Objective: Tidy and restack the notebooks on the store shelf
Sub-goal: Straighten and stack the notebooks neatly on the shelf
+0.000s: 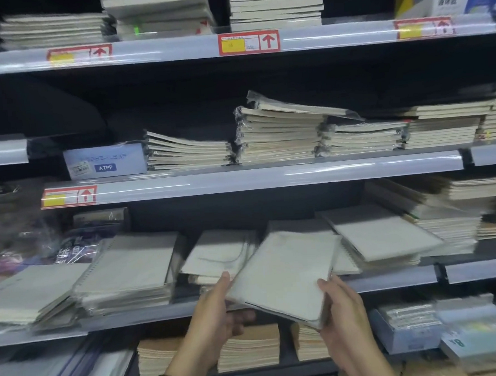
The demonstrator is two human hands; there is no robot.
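Notebooks in clear plastic wrap, a small pale stack [282, 276], sit tilted just before the lower shelf's grey edge [394, 279], gripped by the left hand [217, 316] and right hand [342, 313]. Slick wrapping could probably let them slide apart and drop.

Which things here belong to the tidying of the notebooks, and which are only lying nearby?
In the job: wrapped notebook, held by left hand and right hand; crooked notebook piles on the shelf behind it.
Not in the job: blue A7PP box; price labels; brown pads lower down.
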